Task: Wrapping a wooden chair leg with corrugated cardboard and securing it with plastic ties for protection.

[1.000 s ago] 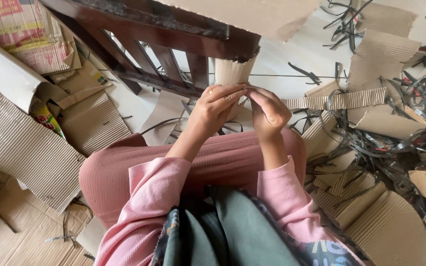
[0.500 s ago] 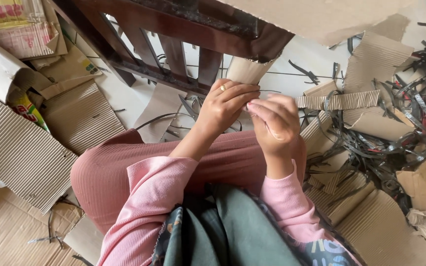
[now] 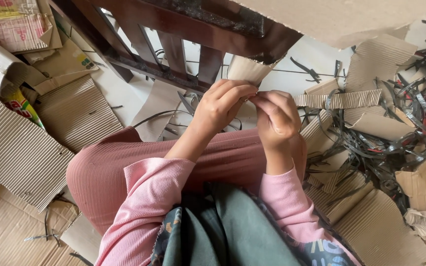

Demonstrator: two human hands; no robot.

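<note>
At far left on the floor lie flat sheets of corrugated cardboard [image 3: 18, 148] and a printed carton [image 3: 16, 22], with a dark wooden chair frame [image 3: 173, 29] standing beyond the person's pink-clad knee [image 3: 124, 162].

Moving to the middle, the left hand [image 3: 220, 108] is curled nearly shut, its fingertips pinched together and pressed against those of the right hand [image 3: 277, 120], which is closed the same way. Between the two pinches sits something very thin, seemingly a dark strip or wire; it is too small and too hidden by the fingers to name surely. Just behind the fingertips, a curved piece of corrugated cardboard [image 3: 247, 71] hangs from the chair frame's lower edge, and whether the hands touch it I cannot tell.

To do this fine work well, my judgement is that both pinches should stay close together, right at the point being worked, so the thin piece cannot buckle or slip; the wrists want to stay steady above the knee, and any pull should run along the strip, not across it. The piece looks narrow, dark and flexible, likely springy, so a loose grip could let it flick away.

Further right, a narrow ribbed cardboard strip [image 3: 338, 100] lies across the floor, and beyond it a tangle of black plastic strapping [image 3: 395, 133] spreads among torn cardboard pieces [image 3: 385, 226].
</note>
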